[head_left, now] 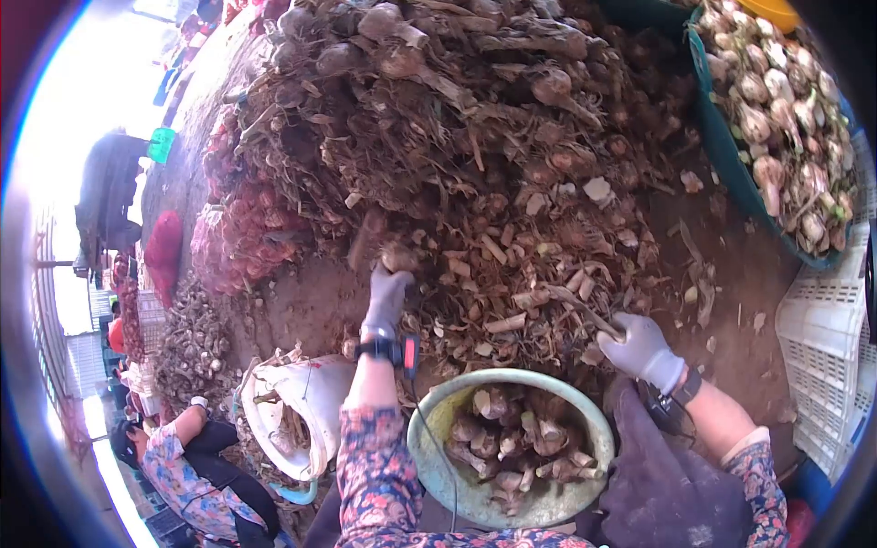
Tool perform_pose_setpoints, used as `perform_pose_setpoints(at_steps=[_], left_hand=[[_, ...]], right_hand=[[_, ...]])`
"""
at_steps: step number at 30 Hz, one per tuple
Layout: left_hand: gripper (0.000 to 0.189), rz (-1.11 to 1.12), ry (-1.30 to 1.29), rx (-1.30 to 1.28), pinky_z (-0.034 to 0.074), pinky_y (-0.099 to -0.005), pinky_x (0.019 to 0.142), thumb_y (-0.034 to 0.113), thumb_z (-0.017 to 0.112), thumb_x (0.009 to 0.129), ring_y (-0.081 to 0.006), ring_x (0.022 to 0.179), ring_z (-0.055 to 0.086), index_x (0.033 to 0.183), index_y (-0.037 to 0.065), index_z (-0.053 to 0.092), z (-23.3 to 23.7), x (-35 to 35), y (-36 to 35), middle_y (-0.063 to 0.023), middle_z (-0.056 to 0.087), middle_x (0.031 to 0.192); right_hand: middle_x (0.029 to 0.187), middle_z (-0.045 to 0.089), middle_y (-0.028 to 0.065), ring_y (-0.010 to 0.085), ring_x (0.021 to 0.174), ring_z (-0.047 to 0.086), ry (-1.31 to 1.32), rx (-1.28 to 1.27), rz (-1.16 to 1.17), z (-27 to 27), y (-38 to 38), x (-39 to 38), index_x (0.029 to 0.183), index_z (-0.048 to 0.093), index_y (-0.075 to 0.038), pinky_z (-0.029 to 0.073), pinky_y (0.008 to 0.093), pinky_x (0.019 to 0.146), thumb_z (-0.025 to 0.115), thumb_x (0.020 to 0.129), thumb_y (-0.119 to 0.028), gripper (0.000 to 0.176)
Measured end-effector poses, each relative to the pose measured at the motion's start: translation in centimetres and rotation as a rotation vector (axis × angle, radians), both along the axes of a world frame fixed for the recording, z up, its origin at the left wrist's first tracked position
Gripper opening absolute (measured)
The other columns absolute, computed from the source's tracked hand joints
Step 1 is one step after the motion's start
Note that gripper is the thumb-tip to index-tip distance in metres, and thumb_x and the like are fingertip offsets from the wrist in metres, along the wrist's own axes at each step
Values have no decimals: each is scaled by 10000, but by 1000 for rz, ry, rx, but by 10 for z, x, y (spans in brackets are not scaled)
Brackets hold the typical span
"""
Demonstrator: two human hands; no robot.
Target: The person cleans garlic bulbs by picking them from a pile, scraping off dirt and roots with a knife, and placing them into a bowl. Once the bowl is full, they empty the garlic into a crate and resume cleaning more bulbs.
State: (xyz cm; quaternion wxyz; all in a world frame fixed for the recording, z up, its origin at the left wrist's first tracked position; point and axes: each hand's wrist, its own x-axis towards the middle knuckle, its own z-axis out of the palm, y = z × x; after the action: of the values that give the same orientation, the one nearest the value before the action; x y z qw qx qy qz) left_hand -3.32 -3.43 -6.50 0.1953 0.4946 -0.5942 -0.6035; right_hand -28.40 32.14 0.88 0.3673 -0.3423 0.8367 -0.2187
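Note:
My left hand, in a grey glove, is closed on a garlic bulb at the front of the big garlic heap. My right hand, gloved too, is closed round a long, thin, brownish thing that points up and left over the scraps; whether it is a dry stalk or a tool I cannot make out. Between my arms stands a pale green basin with trimmed garlic bulbs in it. Cut stems and roots litter the ground just beyond its rim.
A tipped white bucket with dry stalks lies left of my left arm. At upper right stands a green-lined container full of garlic, with white plastic crates below. Red net bags lie left of the heap. Another person sits at lower left.

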Motion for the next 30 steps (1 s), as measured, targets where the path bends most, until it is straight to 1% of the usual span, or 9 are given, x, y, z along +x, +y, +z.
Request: perform_pose_setpoints(at_steps=[4, 8, 10, 14, 17, 22, 24, 29, 30], left_hand=[[300, -32, 114, 206, 489, -224, 665, 82, 725, 737, -72, 755, 563, 994, 32, 577, 111, -34, 123, 11, 604, 893], [441, -378, 207, 267, 503, -234, 686, 186, 817, 704, -92, 813, 594, 1049, 43, 582, 124, -16, 166, -6, 617, 913], [460, -236, 173, 134, 521, -275, 772, 192, 821, 719, -138, 899, 609, 1078, 58, 567, 143, -36, 195, -36, 622, 1003], [396, -93, 181, 312, 516, -278, 788, 90, 751, 760, -126, 897, 610, 1104, 39, 562, 151, -37, 223, -39, 628, 1001], [296, -22, 143, 265, 509, -258, 754, 38, 694, 771, -113, 878, 607, 1052, 21, 602, 124, -27, 240, -37, 632, 1000], [368, -82, 193, 250, 493, -283, 788, 68, 707, 728, -115, 879, 591, 1069, -10, 593, 157, -61, 267, -56, 635, 1011], [391, -226, 205, 196, 474, -305, 840, 100, 733, 704, -125, 903, 586, 1053, -12, 596, 189, -62, 274, -58, 632, 1006], [501, -193, 141, 114, 449, -311, 912, 140, 799, 667, -134, 942, 578, 1083, -1, 560, 181, -67, 253, -55, 614, 1000], [522, -165, 119, 142, 460, -300, 902, 136, 807, 677, -131, 943, 577, 1107, 1, 544, 174, -71, 250, -58, 610, 1011]], right_hand=[[648, 614, 166, 373, 651, 622, -41, -257, 75, 44, -28, 17, 715, 598, -62, 490, 454, 594, 617, 798, -298, 251], [637, 596, 138, 336, 644, 633, 62, -463, 296, 87, -41, 36, 802, 553, -72, 479, 415, 553, 664, 770, -256, 217], [652, 602, 133, 337, 657, 636, 79, -450, 363, 92, -39, 39, 829, 533, -67, 486, 419, 562, 671, 762, -260, 246], [676, 611, 135, 337, 681, 642, 89, -488, 407, 91, -28, 34, 851, 513, -58, 494, 422, 573, 679, 751, -266, 285], [664, 596, 148, 349, 665, 625, 126, -526, 371, 64, -21, 31, 820, 513, -58, 478, 434, 561, 676, 744, -266, 275], [676, 629, 162, 349, 685, 646, 160, -545, 344, 30, -15, 19, 834, 557, -59, 496, 449, 585, 624, 785, -280, 235], [671, 631, 167, 346, 697, 648, 168, 83, -48, -4, -18, -24, 785, 578, -56, 510, 444, 620, 604, 807, -292, 239], [701, 648, 135, 347, 714, 645, 258, -320, -137, 17, 18, -36, 801, 628, -80, 519, 429, 671, 589, 812, -315, 239], [711, 651, 127, 348, 719, 644, 130, -151, -93, 24, 16, -31, 794, 629, -87, 517, 427, 672, 592, 816, -328, 244]])
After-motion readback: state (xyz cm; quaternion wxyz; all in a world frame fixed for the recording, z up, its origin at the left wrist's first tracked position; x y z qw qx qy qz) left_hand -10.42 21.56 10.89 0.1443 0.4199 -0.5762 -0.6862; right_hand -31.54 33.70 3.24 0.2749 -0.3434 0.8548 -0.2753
